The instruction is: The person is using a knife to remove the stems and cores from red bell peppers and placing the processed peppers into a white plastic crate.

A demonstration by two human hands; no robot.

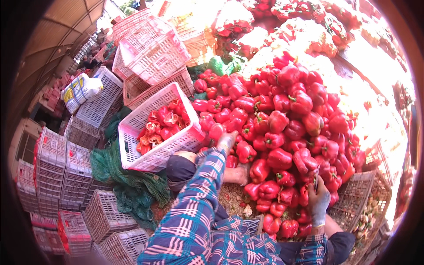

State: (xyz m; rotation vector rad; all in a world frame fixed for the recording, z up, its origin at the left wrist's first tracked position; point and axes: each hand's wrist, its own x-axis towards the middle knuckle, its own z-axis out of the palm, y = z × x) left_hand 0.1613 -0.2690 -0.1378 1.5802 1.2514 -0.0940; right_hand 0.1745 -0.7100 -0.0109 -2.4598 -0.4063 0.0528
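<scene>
My left hand, at the end of a plaid sleeve, is closed against a red bell pepper beside the crate's right rim; its fingertips are partly hidden. My right hand grips a small knife, blade pointing up, at the lower right of the pepper heap. That big heap of whole red bell peppers spreads in front of me. To its left, a white-and-pink plastic crate sits tilted, holding red peppers, several of them cut open with pale insides showing.
Stacked plastic crates line the left side, and more crates rise behind the white-and-pink one. Green netting lies bunched below it. At right, a crate stands near scraps. Filled sacks lie at the bright back.
</scene>
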